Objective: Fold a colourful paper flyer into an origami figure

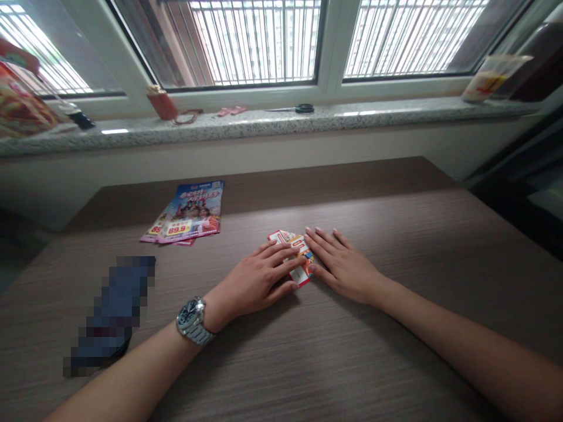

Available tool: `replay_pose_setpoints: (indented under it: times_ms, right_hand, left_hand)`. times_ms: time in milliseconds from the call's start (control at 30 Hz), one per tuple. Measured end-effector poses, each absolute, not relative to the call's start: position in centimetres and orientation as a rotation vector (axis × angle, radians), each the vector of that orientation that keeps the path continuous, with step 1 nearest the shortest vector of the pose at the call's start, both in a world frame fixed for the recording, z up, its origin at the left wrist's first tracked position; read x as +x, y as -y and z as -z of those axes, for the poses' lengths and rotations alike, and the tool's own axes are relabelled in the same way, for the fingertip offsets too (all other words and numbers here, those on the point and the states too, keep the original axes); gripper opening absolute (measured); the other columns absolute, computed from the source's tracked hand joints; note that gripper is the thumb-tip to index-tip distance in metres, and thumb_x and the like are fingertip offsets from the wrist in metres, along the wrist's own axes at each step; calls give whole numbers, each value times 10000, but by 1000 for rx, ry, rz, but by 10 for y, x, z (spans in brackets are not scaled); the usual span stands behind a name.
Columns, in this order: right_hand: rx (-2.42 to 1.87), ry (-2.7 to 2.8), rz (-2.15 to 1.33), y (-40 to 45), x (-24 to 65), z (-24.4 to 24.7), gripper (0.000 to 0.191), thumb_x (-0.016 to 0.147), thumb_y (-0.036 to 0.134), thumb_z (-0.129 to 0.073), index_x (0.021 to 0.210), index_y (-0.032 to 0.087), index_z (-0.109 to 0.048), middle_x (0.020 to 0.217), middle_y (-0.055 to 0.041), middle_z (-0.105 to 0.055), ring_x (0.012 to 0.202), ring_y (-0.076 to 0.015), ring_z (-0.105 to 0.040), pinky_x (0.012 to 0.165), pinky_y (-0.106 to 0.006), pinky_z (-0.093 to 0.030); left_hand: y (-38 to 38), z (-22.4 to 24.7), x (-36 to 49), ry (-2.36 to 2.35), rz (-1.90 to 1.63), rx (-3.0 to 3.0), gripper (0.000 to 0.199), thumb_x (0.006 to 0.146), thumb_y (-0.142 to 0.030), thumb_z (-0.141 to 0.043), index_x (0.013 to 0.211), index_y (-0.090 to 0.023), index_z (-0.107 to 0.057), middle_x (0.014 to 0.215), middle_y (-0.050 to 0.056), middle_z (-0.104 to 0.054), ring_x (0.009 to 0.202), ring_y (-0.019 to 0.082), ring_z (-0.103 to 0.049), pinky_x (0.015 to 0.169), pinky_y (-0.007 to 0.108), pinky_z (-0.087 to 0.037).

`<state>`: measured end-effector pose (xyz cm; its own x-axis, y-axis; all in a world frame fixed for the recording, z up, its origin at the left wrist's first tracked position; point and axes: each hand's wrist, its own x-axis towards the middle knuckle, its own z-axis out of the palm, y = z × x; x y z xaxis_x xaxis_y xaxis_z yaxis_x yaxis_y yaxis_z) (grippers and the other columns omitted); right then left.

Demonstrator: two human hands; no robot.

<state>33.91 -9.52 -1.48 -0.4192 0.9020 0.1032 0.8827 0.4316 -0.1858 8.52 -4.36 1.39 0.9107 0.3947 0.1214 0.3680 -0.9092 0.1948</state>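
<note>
A small folded paper leaflet (301, 274), red-edged with white, yellow and blue print, lies on the brown wooden table (352, 363). My left hand (259, 275), with a metal watch (192, 316) on its wrist, rests palm down with its fingers stretched across the leaflet's left part. Flat against the leaflet's right edge lies my right hand (345, 266), its fingers extended and slightly apart. Both hands are open and press on the paper rather than grip it. Part of the leaflet is hidden under my left fingers.
Colourful flyers (193, 211) lie stacked at the table's back left. A pixelated dark blue object (114, 310) lies left of my left forearm. On the granite windowsill (360, 117) are scissors (303, 108), a red bottle-like item (162, 104) and a plastic bag (488, 79).
</note>
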Motion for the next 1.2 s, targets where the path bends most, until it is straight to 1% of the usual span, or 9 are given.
replay_pose_setpoints:
  times_ms: [233, 400, 567, 700, 867, 933, 1000, 1100, 1200]
  right_hand:
    - [-1577, 2480, -188, 95, 339, 10, 645, 1069, 558, -259, 1604, 201, -304, 1670, -62, -270, 1557, -247, -234, 1262, -536, -222]
    - [-1552, 2457, -210, 96, 342, 11, 616, 1064, 524, -327, 1603, 225, -310, 1666, -63, -294, 1553, -252, -248, 1263, -536, -216]
    - [-1501, 2472, -232, 97, 342, 7, 578, 1058, 469, -387, 1586, 240, -348, 1656, -76, -325, 1545, -267, -268, 1250, -579, -210]
    - [-1430, 2524, -234, 99, 343, 4, 556, 1054, 466, -408, 1566, 252, -387, 1659, -70, -314, 1550, -286, -249, 1238, -632, -183]
    - [-1322, 2557, -253, 100, 343, 3, 570, 1047, 461, -431, 1571, 242, -382, 1637, -89, -359, 1547, -280, -261, 1241, -618, -192]
    - [-1306, 2564, -258, 100, 343, 2, 571, 1048, 462, -430, 1569, 234, -385, 1629, -93, -381, 1541, -272, -278, 1245, -604, -196]
    - [-1304, 2569, -257, 100, 343, 2, 564, 1052, 460, -421, 1566, 230, -390, 1627, -95, -387, 1537, -267, -289, 1246, -594, -199]
    - [-1300, 2567, -260, 99, 344, 2, 549, 1056, 457, -415, 1558, 235, -404, 1626, -99, -392, 1530, -265, -306, 1245, -590, -204]
    - [-1299, 2560, -267, 99, 344, 2, 523, 1063, 449, -405, 1540, 238, -430, 1627, -95, -394, 1525, -260, -317, 1244, -588, -209]
  left_hand:
    - [43, -14, 85, -591, -223, 2938, 493, 1061, -456, -434, 1518, -274, -451, 1579, 56, -459, 1462, 256, -414, 1250, 497, -279]
    - [41, -14, 85, -643, -249, 2934, 499, 1056, -476, -443, 1503, -259, -476, 1558, 62, -489, 1454, 248, -426, 1265, 486, -249]
    - [40, -12, 83, -742, -301, 2922, 539, 1057, -472, -441, 1542, -237, -425, 1537, 80, -513, 1450, 250, -433, 1266, 488, -245]
    - [40, -11, 83, -791, -322, 2912, 536, 1056, -474, -438, 1531, -226, -445, 1539, 75, -512, 1455, 268, -422, 1268, 504, -236]
    - [40, -11, 84, -776, -325, 2908, 526, 1059, -469, -434, 1527, -231, -454, 1543, 87, -504, 1477, 277, -388, 1265, 521, -233]
    - [40, -11, 84, -778, -318, 2907, 527, 1058, -470, -435, 1524, -226, -458, 1548, 88, -497, 1482, 280, -379, 1260, 515, -242]
    - [41, -11, 84, -791, -310, 2901, 528, 1058, -473, -435, 1525, -227, -455, 1557, 83, -487, 1478, 285, -380, 1240, 507, -280]
    - [42, -11, 84, -809, -312, 2887, 528, 1057, -481, -432, 1530, -247, -442, 1560, 82, -481, 1441, 297, -424, 1192, 510, -346]
    - [42, -11, 84, -815, -288, 2885, 521, 1059, -478, -420, 1531, -257, -435, 1542, 104, -485, 1411, 300, -455, 1171, 511, -371]
